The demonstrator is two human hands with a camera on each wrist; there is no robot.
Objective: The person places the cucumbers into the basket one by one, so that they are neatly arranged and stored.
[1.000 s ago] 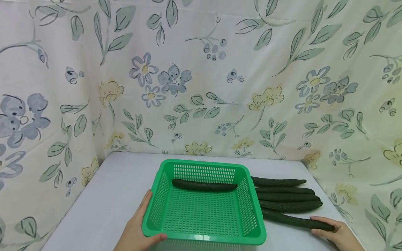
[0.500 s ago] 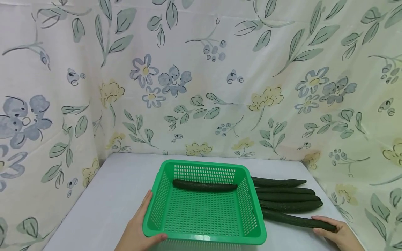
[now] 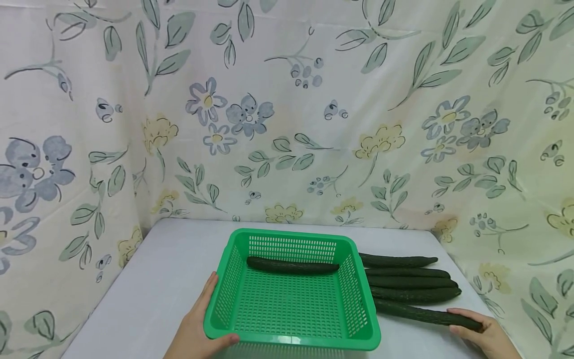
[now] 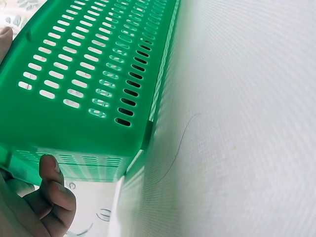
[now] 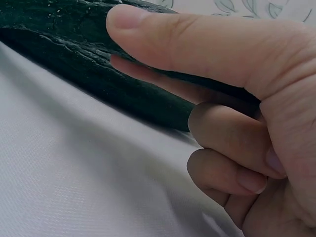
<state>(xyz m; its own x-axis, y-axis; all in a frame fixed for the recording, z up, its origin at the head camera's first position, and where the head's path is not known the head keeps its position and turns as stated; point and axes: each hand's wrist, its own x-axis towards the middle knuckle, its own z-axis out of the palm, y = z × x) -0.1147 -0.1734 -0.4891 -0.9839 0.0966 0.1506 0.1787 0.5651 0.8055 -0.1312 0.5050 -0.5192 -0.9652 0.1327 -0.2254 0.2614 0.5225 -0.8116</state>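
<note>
A green plastic basket [image 3: 293, 340] with slotted walls stands on the table, one dark green cucumber [image 3: 291, 266] lying along its far side. My left hand [image 3: 193, 321] grips its near left corner, thumb on the front rim. In the left wrist view, curled fingers [image 4: 61, 207] show beside the basket wall [image 4: 64, 131]. To the right of the basket, my right hand [image 3: 486, 333] pinches the outer end of the nearest cucumber [image 3: 417, 313]. The right wrist view shows the thumb [image 5: 163, 37] across this cucumber [image 5: 74, 54]; its other end is hidden behind the basket.
Several more cucumbers [image 3: 412, 294] lie side by side right of the basket, their left ends hidden by it. A white cloth [image 3: 148, 279] covers the table. Floral curtains [image 3: 287, 189] hang close behind and at both sides.
My right hand and the cucumber it holds have shifted slightly to the right. The left hand, the basket and the other cucumbers stay in place.
</note>
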